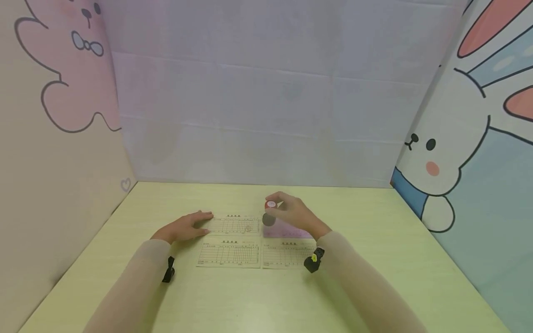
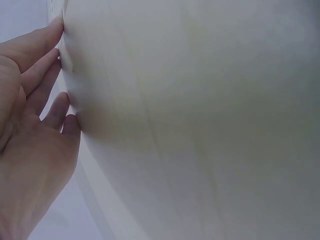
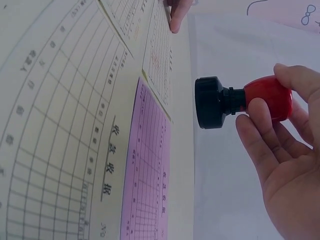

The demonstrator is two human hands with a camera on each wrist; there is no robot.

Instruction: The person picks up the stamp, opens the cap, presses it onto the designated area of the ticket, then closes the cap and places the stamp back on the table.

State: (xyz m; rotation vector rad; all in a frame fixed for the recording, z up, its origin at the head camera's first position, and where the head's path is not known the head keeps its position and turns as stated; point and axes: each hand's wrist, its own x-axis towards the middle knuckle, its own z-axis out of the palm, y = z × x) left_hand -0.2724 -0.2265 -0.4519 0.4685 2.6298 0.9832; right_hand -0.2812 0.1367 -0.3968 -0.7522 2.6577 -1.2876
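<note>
My right hand (image 1: 299, 214) grips a stamp by its red, rounded handle (image 3: 272, 95). The stamp's black round base (image 3: 209, 102) points at the table and hangs above it, apart from the paper. Below it lies a purple printed form (image 1: 287, 230), partly hidden by the hand. My left hand (image 1: 185, 227) rests its outstretched fingers at the left edge of the upper left form (image 1: 229, 226), a pale sheet with a faint reddish mark near its right side. In the left wrist view, the left fingertips (image 2: 59, 25) touch the surface.
Two more pale printed forms lie nearer me, the lower left one (image 1: 229, 255) and the lower right one (image 1: 285, 257). All rest on a light yellow table (image 1: 258, 300). A white back wall (image 1: 258, 115) and side panels with cartoon animals enclose it.
</note>
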